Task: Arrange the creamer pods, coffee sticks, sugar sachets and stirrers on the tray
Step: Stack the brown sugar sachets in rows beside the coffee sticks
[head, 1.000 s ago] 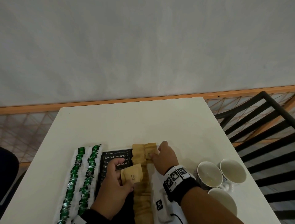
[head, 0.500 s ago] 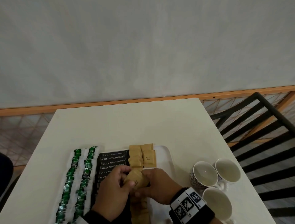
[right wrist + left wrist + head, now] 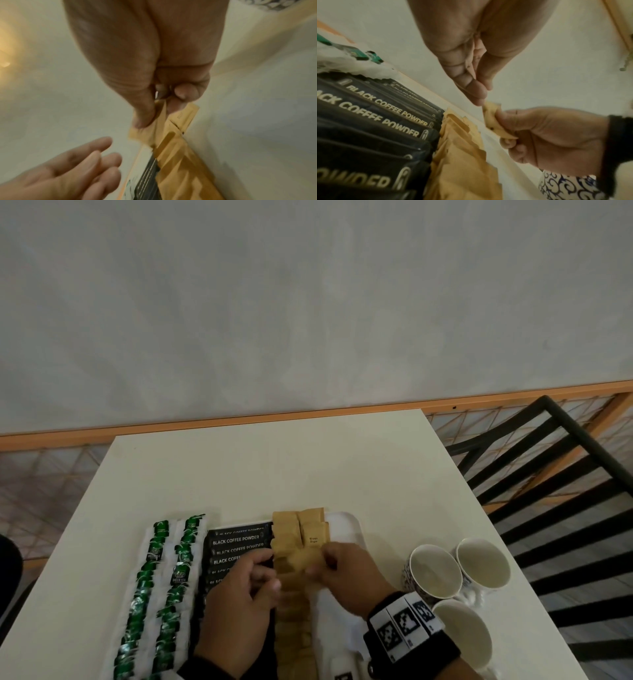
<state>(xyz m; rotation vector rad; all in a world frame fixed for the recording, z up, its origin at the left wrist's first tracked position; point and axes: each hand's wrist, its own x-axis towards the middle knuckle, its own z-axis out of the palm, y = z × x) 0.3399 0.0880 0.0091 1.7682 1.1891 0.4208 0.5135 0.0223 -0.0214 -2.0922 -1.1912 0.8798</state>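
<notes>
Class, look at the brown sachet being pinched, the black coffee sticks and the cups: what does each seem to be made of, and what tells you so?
Brown sachet: matte kraft-like paper, probably; it creases where the right hand pinches it.
Coffee sticks: likely plastic or foil film; smooth, faintly glossy, with printed lettering.
Cups: seemingly glazed ceramic; shiny rims, blue pattern outside.

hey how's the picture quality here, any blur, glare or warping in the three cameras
Head view: dim, even light, the table edges splay from the wide lens, the hands slightly soft. Left wrist view: the black coffee sticks read sharply, though stretched; the right hand pinching a brown sugar sachet is soft. Right wrist view: smeared overall, a warm glare at the left edge, the left hand blurred.
</notes>
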